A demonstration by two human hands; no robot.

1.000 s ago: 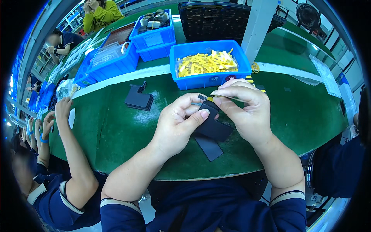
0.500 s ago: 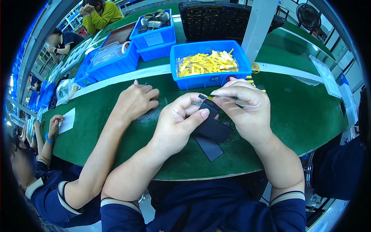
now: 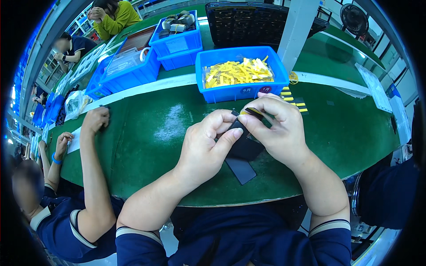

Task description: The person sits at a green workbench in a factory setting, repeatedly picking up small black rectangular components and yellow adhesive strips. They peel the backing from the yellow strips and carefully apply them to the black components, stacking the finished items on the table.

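Over the table, my left hand (image 3: 203, 144) is closed on a flat black rectangular block (image 3: 245, 149), its thumb lying across the block's upper end. My right hand (image 3: 282, 124) pinches a small black-and-yellow strip (image 3: 254, 111) at that same end. The fingertips of both hands almost meet there, hiding where the strip touches the block. Beneath the block, a second dark flat slab (image 3: 242, 172) lies on the green table.
Just beyond my hands stands a blue bin (image 3: 206, 94) of yellow strips. Black-and-yellow strips (image 3: 298, 103) lie beside it. More blue bins (image 3: 179, 60) are at the back left. A co-worker's arm (image 3: 94, 164) rests at the left, and a white post (image 3: 296, 33) rises behind.
My right hand has turned, and the strip in it now shows black and yellow; the clear film seen before is no longer visible. The co-worker's hand has moved away to the left.
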